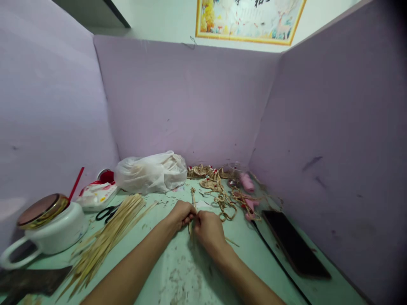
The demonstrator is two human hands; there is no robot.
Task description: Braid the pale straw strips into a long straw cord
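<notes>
Close together over the middle of the green tabletop, my left hand (183, 213) and my right hand (209, 230) both have their fingers closed in a pinch. Between them runs a thin straw braid (193, 195), its narrow end pointing away from me. Loose strand ends hang below my fingers, and one sticks out under my right wrist. My fingertips hide the part they grip. To the left lies a fanned bundle of dry straw strips (110, 237). Beyond my right hand are coiled lengths of finished straw cord (224, 203).
Left side: a white mug (62, 228) with a lid, black-handled scissors (108, 213), a tissue pack (97, 195) and a dark blade-like tool (38, 279). A white plastic bag (151, 173) and pink thread spool (246, 182) stand behind. A phone (295, 243) and black cable (280, 262) lie right. Lilac panels enclose the table.
</notes>
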